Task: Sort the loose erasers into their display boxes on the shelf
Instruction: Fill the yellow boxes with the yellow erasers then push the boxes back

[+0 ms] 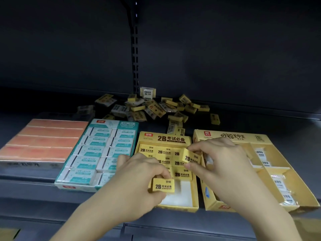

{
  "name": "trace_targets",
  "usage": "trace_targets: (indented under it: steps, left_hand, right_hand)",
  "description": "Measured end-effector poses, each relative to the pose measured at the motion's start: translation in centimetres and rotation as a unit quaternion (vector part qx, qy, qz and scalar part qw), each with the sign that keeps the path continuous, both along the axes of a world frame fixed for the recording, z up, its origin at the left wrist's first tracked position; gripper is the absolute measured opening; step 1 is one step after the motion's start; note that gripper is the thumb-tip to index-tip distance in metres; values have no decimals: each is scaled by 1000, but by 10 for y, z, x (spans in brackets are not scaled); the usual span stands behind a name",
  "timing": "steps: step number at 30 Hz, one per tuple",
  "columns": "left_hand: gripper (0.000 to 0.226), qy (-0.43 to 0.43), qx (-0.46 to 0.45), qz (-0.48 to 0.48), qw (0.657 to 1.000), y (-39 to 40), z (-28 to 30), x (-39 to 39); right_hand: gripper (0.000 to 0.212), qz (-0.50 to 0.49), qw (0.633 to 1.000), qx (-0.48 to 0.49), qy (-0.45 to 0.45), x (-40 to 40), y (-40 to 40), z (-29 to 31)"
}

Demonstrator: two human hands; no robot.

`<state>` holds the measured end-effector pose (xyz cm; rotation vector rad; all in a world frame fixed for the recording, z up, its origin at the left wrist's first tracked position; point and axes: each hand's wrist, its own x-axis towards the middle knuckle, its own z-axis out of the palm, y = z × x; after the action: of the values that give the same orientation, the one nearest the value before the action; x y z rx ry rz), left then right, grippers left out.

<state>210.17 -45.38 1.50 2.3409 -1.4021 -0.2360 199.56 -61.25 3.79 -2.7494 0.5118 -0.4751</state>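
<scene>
Left hand [137, 178] pinches 2B eraser [163, 186] over yellow 2B display box [195, 188]; right hand [220, 159] pinches second eraser [190, 156]. We seat each flat, label up, tight against filled rows.

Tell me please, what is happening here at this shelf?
A person is sorting erasers into display boxes on a shelf. The left hand holds one yellow 2B eraser over the near, still unfilled part of the yellow 2B box. The right hand pinches a second yellow eraser, tilted above the rows already in that box. A pile of loose erasers still waits at the back. The teal box on the left looks full.
</scene>
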Motion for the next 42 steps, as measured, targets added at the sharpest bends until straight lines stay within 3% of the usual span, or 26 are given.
trace_targets:
  steps: [10,17,21,23,27,30,35,42]
  left_hand:
    - [31,-16,37,3,999,-2,-4,6]
    - [49,7,-47,79,996,1,-9,-1]
    - [46,2,-43,70,997,5,-1,-1]
    - [38,45,-61,90,993,12,7,6]
    - [11,102,-174,197,959,25,21,20]
    - [2,143,-211,257,932,31,22,22]
    - [3,160,-219,290,918,38,18,19]
    - [8,147,-219,313,912,46,19,19]
  right_hand:
    - [31,11,1000,-21,17,-3,5,-5]
    - [34,44,997,-24,66,-5,18,3]
    - [36,40,995,-33,87,-8,19,4]
    - [35,43,994,-42,92,-10,20,5]
    - [33,49,987,-87,123,-10,24,5]
    - [26,49,981,-128,140,-4,29,2]
    - [18,41,967,-177,178,7,34,-1]
    - [18,40,973,-153,169,7,34,0]
